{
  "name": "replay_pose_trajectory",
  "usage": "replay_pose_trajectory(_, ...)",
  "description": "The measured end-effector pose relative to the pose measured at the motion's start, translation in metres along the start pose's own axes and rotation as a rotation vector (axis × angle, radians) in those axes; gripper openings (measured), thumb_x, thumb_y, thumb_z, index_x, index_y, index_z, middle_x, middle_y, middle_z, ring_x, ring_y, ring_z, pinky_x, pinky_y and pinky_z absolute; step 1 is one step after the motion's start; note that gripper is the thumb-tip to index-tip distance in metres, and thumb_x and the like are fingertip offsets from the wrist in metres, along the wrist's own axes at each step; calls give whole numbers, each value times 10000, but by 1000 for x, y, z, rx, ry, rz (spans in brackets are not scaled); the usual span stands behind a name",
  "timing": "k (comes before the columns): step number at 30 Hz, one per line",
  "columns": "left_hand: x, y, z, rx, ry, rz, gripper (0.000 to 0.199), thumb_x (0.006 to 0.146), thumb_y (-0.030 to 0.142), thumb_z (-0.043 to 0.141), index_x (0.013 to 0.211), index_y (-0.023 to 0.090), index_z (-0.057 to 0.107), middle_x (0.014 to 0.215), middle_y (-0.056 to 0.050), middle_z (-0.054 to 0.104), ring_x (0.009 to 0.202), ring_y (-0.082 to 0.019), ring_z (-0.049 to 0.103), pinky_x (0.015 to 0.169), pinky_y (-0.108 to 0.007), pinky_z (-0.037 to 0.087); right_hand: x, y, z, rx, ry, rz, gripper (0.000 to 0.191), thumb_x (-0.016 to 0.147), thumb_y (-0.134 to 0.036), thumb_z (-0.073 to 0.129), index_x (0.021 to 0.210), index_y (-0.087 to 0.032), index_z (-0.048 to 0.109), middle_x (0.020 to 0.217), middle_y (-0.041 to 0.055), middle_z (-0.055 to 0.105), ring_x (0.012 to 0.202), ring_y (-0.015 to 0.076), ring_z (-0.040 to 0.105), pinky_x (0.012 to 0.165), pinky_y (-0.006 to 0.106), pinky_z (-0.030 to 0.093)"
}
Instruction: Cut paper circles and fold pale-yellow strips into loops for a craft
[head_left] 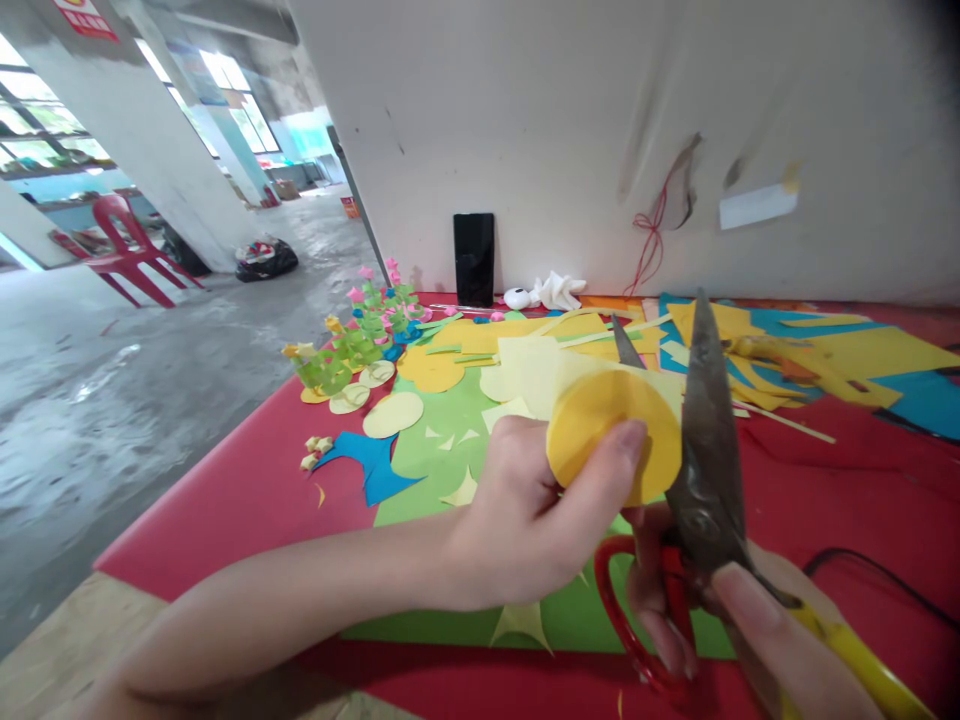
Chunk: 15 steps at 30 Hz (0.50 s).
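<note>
My left hand (529, 525) pinches a yellow paper circle (589, 415) together with a pale yellow sheet (529, 365) behind it, thumb pressed on the circle's face. My right hand (757, 620) is wrapped round a pair of scissors (709, 440) with one red and one yellow handle. The blades stand apart and point away from me, with the sheet's right edge between them. The near blade is close by the circle's right edge. Below both hands lies a green sheet (427, 500) with pale paper scraps (525, 625) on it.
A red-covered table (225, 500) bears cut pale ovals (394, 413), a blue scrap (367, 465), and small paper flowers (367, 330) at the left. A black phone (474, 260) leans on the white panel behind. Yellow strips lie over blue sheets (919, 400) at right, near a black cable (885, 570).
</note>
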<state>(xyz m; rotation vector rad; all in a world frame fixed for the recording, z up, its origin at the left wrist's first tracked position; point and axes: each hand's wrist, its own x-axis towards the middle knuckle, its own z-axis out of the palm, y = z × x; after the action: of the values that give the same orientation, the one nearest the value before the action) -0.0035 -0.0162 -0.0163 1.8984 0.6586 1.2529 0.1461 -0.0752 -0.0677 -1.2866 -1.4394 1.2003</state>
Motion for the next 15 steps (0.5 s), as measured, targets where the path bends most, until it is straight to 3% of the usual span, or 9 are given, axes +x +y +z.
replay_pose_trajectory(4, 0, -1, 0, 0, 4, -23, 319, 902, 207, 397, 585, 172, 410, 461, 48, 377, 388, -44, 401, 362, -143, 384, 3, 1, 0, 22, -45, 20, 405, 802, -561, 416, 899, -231, 630, 383, -15, 555, 312, 158, 454, 327, 254, 341)
replay_pose_trajectory(9, 3, 0, -1, 12, 5, -21, 339, 904, 227, 388, 570, 174, 405, 452, 55, 377, 378, -37, 395, 361, -137, 386, 1, 1, -2, 8, -6, -11, 407, 808, -560, 408, 860, -231, 642, 368, -11, 556, 303, 167, 468, 329, 262, 365)
replay_pose_trajectory(15, 3, 0, 0, 50, 12, 7, 344, 907, 207, 379, 574, 157, 448, 444, 62, 393, 358, -15, 360, 322, -124, 293, 0, -2, 0, 10, 28, -14, 422, 826, -571, 377, 818, -239, 639, 364, -17, 551, 283, 154, 465, 310, 247, 366)
